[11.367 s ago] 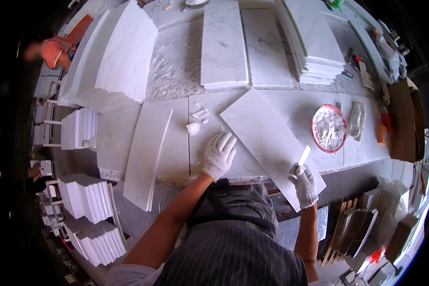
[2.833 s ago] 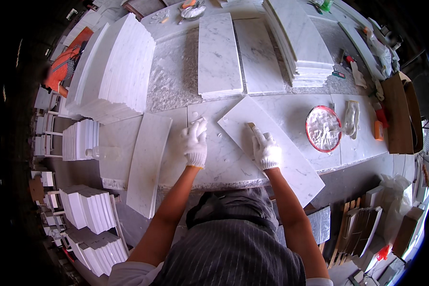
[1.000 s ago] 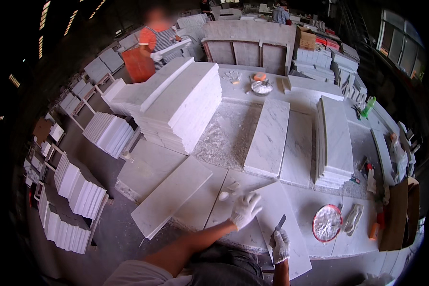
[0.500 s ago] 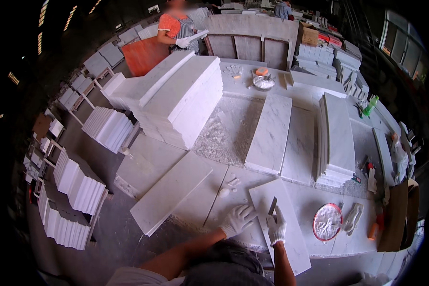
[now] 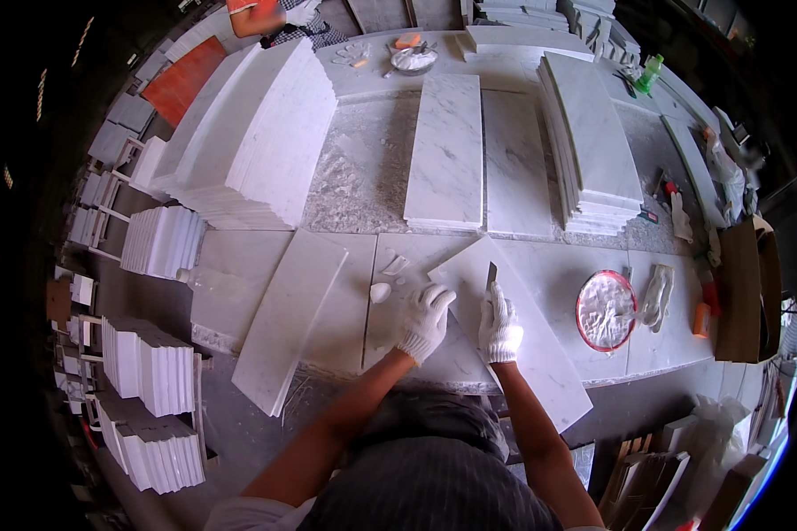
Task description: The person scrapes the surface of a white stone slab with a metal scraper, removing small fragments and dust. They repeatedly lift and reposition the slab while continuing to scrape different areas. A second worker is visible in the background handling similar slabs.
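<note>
While our right hand [image 5: 501, 329], in a white knit glove, grasps a thin, flat, dark blade [image 5: 491, 275], it rests above a rectangular slab of white, grey-veined stone [image 5: 540, 356], which lies slantwise on the bench with its near end past the edge. Our left hand [image 5: 427, 320], gloved likewise, sits by that slab's left edge, fingers bent; whether they pinch anything we cannot tell.

We judge the work to be under way on this slab, but how much of its face is finished or left we cannot make out. Right of it, a round, red-rimmed tub [image 5: 579, 311] holds ample white paste [image 5: 604, 305]; left of it lie a rounded white lump [image 5: 380, 293] and, farther off, a second long pale slab [image 5: 292, 319].

Under the slab, the bench [image 5: 350, 310] is pale, seamed stone. Beyond it, tall stacks of white slabs [image 5: 266, 142] rise to the left, near a co-worker's orange sleeve [image 5: 257, 18]; well to its right stands an open brown cardboard box [image 5: 744, 292].
</note>
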The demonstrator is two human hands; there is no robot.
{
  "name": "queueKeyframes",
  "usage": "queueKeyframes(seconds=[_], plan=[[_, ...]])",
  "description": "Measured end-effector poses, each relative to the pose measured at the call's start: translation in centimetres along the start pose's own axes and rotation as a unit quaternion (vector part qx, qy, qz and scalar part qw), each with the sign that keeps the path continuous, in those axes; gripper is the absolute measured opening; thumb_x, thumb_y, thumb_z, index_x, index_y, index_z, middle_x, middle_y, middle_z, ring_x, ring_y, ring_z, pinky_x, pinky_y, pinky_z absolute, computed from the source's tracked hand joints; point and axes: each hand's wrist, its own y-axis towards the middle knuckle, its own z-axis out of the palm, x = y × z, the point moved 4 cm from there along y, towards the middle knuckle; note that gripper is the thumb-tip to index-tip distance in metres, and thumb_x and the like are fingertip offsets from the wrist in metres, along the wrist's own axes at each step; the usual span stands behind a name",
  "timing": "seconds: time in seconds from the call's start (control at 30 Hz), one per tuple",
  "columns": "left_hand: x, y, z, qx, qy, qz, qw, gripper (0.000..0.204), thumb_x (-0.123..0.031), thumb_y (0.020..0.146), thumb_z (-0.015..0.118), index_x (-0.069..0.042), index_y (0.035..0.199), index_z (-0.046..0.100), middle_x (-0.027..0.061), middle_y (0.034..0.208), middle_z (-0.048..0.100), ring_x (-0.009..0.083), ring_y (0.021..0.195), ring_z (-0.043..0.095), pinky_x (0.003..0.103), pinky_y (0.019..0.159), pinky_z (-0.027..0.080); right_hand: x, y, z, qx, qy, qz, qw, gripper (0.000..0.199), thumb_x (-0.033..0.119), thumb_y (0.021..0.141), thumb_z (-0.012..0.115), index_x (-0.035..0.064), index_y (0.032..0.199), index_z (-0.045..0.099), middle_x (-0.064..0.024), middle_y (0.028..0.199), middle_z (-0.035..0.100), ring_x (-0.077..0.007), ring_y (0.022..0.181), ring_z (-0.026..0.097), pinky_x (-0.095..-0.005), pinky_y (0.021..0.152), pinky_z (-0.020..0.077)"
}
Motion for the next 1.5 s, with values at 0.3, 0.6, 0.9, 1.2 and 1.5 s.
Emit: queueKeyframes(seconds=[0.3,0.6,0.9,1.2,1.5], plan=[[2.0,6.2,1.8,-0.023,0.003,0.014,1.000,0.015,-0.005,0.080,0.063,-0.013,0.091,0.069,0.0065,0.095,0.069,0.0303,0.092,0.063,0.044,0.085,0.050,-1.0,-0.3,1.0,-0.008,-0.025,-0.029,0.999,0.041,0.023,0.095,0.062,0.0127,0.134,0.057,-0.0126,0.097,0.067,-0.0340,0.074,0.066,-0.0469,0.057,0.0527],[0.3,4.2,1.3,0.012,-0.030,0.062,0.998,0.016,-0.004,0.081,0.063,-0.013,0.093,0.069,0.0109,0.097,0.068,0.0333,0.088,0.064,0.047,0.077,0.052,-0.9,-0.3,1.0,-0.017,-0.013,-0.027,0.999,0.044,0.023,0.094,0.063,0.0136,0.136,0.056,-0.0132,0.098,0.067,-0.0353,0.077,0.066,-0.0481,0.059,0.0532],[0.1,0.5,-1.2,0.038,0.009,-0.031,0.999,0.044,-0.013,0.084,0.066,-0.010,0.127,0.059,0.0124,0.129,0.059,0.0345,0.116,0.056,0.047,0.097,0.046,-0.9,-0.2,0.7,0.007,-0.007,0.010,1.000,0.045,0.024,0.095,0.063,0.0158,0.138,0.055,-0.0151,0.096,0.067,-0.0364,0.077,0.066,-0.0492,0.062,0.0533],[-1.2,-4.4,0.5,0.148,0.107,0.028,0.983,0.050,-0.036,0.093,0.059,-0.015,0.138,0.056,0.0123,0.145,0.049,0.0322,0.130,0.048,0.048,0.107,0.041,2.0,1.7,2.4,0.112,0.019,0.017,0.993,0.037,0.027,0.095,0.057,0.0212,0.132,0.061,-0.0139,0.101,0.068,-0.0375,0.089,0.068,-0.0496,0.074,0.0547],[-0.1,-5.3,1.0,0.115,0.084,0.043,0.989,0.045,-0.032,0.092,0.059,-0.015,0.134,0.061,0.0119,0.144,0.051,0.0306,0.131,0.048,0.048,0.109,0.040,3.5,2.7,4.0,0.153,-0.021,-0.004,0.988,0.039,0.028,0.096,0.056,0.0159,0.132,0.060,-0.0180,0.106,0.068,-0.0387,0.096,0.066,-0.0513,0.080,0.0537]])
